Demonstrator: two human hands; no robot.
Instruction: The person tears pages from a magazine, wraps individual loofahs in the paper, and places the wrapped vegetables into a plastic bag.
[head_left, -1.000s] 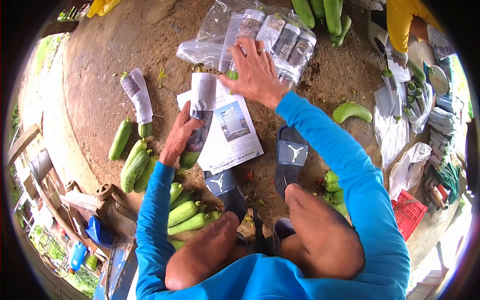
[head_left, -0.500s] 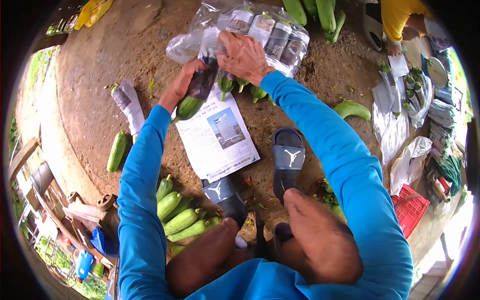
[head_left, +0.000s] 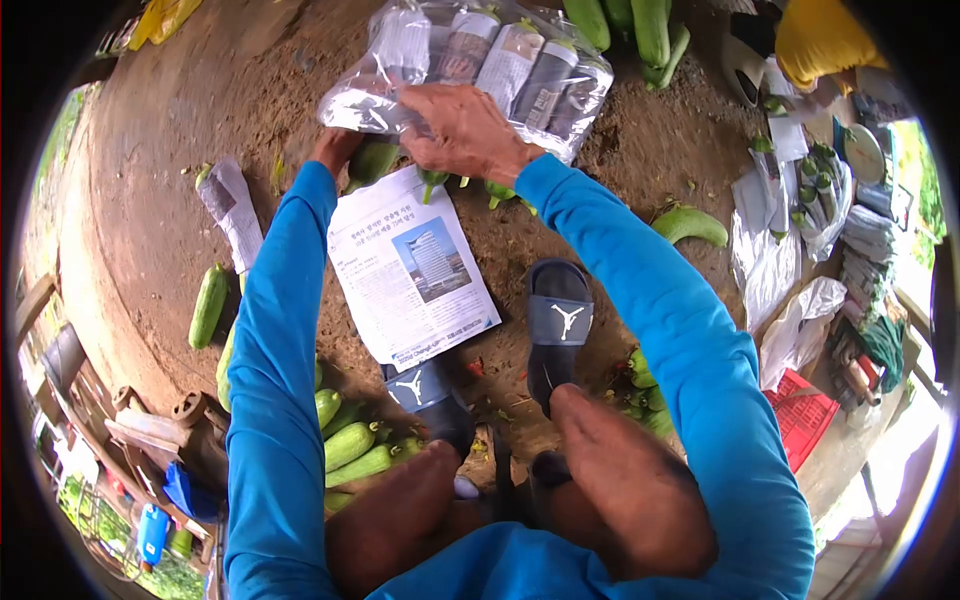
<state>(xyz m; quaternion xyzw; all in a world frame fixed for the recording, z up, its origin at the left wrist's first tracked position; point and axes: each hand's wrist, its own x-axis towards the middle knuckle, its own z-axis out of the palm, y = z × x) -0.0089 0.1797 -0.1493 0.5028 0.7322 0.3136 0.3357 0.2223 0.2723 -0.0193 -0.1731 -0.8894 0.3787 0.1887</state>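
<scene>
A clear plastic bag [head_left: 350, 108] lies at the top middle, with several paper-wrapped zucchini [head_left: 510, 65] side by side in it. My right hand [head_left: 465, 130] is closed on the bag's near edge, its fingers gathering the plastic. Under the bag's left corner is my left hand [head_left: 338, 148], at the green end of a zucchini [head_left: 372, 168]; its fingers are mostly hidden by plastic. Stem ends of other zucchini [head_left: 500, 195] poke out below my right hand. Near my feet a printed paper sheet [head_left: 400, 270] lies on the dirt.
Bare zucchini [head_left: 350, 450] are piled by my left leg, and more [head_left: 650, 40] lie beyond the bag. A paper-wrapped one [head_left: 232, 205] rests at left. A person in a yellow garment [head_left: 825, 45] works at upper right, near plastic bags [head_left: 765, 235] and a red crate [head_left: 800, 415].
The wrapped zucchini in my left hand has gone into the bag at its left side. My left hand has moved up and left under the plastic; my right hand has shifted slightly down.
</scene>
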